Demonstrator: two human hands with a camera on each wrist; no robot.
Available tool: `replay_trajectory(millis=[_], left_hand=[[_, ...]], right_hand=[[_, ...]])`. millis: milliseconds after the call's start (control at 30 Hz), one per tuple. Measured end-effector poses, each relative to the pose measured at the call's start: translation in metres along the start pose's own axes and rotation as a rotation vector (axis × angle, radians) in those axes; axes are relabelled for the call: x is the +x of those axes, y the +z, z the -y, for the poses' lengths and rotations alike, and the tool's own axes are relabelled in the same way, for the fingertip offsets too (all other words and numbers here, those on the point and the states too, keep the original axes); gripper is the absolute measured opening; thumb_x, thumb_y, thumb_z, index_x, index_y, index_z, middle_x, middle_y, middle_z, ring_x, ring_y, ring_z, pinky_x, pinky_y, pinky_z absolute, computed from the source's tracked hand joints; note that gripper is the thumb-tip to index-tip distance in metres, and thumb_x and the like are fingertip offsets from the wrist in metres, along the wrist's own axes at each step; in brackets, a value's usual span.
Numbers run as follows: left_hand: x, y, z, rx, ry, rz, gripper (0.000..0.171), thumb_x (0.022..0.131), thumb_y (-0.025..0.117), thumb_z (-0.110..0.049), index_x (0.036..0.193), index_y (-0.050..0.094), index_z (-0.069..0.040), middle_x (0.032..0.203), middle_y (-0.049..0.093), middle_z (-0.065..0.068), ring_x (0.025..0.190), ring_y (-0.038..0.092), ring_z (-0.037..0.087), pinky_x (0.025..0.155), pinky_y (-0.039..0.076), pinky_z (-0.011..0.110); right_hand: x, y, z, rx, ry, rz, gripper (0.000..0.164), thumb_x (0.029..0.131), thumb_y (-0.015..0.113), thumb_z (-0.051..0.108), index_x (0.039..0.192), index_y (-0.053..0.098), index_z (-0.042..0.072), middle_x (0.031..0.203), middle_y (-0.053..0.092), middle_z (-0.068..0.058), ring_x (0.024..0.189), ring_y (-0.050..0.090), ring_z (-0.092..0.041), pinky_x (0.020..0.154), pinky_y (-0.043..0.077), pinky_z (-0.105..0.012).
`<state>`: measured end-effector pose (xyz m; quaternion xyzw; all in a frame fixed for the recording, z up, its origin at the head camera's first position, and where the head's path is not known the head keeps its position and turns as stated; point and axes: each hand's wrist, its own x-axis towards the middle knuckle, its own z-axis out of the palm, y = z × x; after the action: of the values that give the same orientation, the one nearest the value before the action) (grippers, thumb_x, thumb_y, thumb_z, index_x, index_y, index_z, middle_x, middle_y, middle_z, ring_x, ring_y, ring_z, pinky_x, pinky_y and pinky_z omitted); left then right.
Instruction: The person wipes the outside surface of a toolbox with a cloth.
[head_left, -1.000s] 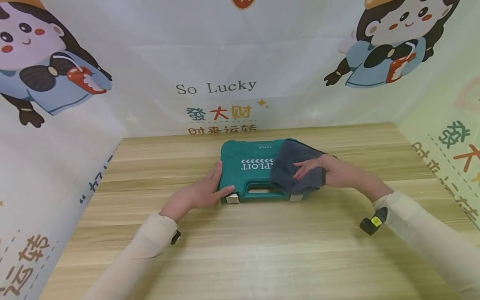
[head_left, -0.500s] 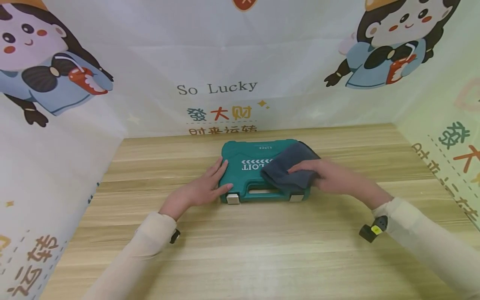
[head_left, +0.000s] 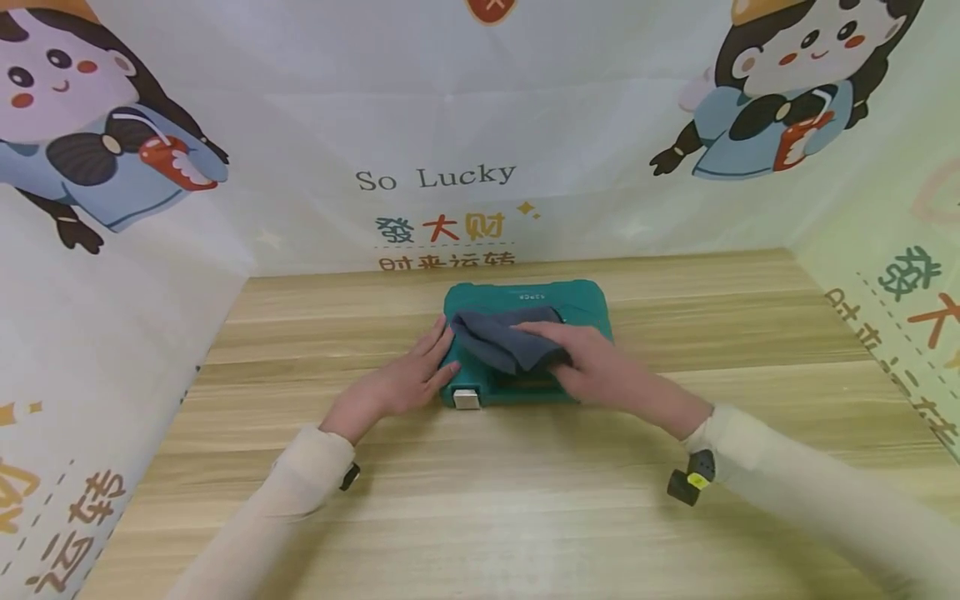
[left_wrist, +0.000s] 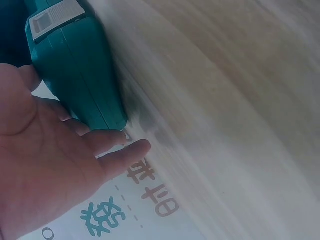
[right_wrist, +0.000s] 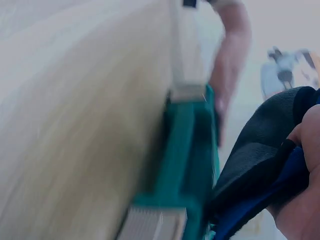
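Cloth [head_left: 498,337], dark grey and loosely folded, lies over the middle and left of the case [head_left: 525,296], its left end just beside the fingers of the left hand [head_left: 401,379]. The right hand [head_left: 600,362] pinches the right part of the cloth, thumb above and fingers bent beneath; its forearm comes in from the near right. The right wrist view, blurred, shows bright blue inside a fold of the cloth.

The left hand is spread, its fingers fairly straight against the left end of the case and its thumb at the near left corner; it grips nothing.

The teal case lies flat on the far middle part of the table [head_left: 465,508], with small white lettering by its far edge. A silver latch [head_left: 466,398] shows at its near left; a second latch [right_wrist: 152,224] appears in the right wrist view. Both sleeves [head_left: 810,479] are cream. At the far side hangs a white sheet [head_left: 585,167] printed with "So Lucky" and cartoon figures.
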<state>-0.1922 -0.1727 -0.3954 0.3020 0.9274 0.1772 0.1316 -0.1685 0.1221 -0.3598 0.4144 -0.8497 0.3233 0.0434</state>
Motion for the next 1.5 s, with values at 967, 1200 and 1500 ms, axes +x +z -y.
replay_trajectory(millis=[967, 1200, 1500], left_hand=[[-0.008, 0.008, 0.005, 0.018, 0.028, -0.032, 0.068, 0.094, 0.040, -0.001, 0.148, -0.001, -0.008, 0.152, -0.006, 0.014, 0.135, 0.008, 0.035, 0.103, 0.025, 0.045], [-0.005, 0.008, 0.006, 0.026, 0.047, -0.041, 0.067, 0.094, 0.040, -0.001, 0.148, 0.000, -0.006, 0.152, -0.006, 0.016, 0.134, 0.010, 0.038, 0.104, 0.022, 0.046], [-0.001, 0.003, 0.003, -0.020, 0.017, -0.042, 0.063, 0.100, 0.039, -0.020, 0.147, 0.000, -0.005, 0.151, -0.006, 0.018, 0.134, 0.008, 0.038, 0.106, 0.016, 0.046]], right_hand=[[0.022, 0.085, 0.033, -0.554, -0.603, 0.373, 0.033, 0.089, 0.057, 0.012, 0.122, 0.060, 0.014, 0.123, 0.057, 0.002, 0.123, 0.040, -0.014, 0.103, 0.024, -0.027], [0.023, 0.083, 0.033, -0.555, -0.580, 0.383, 0.033, 0.088, 0.057, 0.012, 0.120, 0.062, 0.015, 0.122, 0.058, 0.004, 0.122, 0.041, -0.012, 0.101, 0.026, -0.025], [0.015, 0.074, 0.021, -0.485, -0.547, 0.401, 0.036, 0.085, 0.058, 0.009, 0.120, 0.061, 0.017, 0.124, 0.056, 0.005, 0.124, 0.038, -0.010, 0.103, 0.021, -0.025]])
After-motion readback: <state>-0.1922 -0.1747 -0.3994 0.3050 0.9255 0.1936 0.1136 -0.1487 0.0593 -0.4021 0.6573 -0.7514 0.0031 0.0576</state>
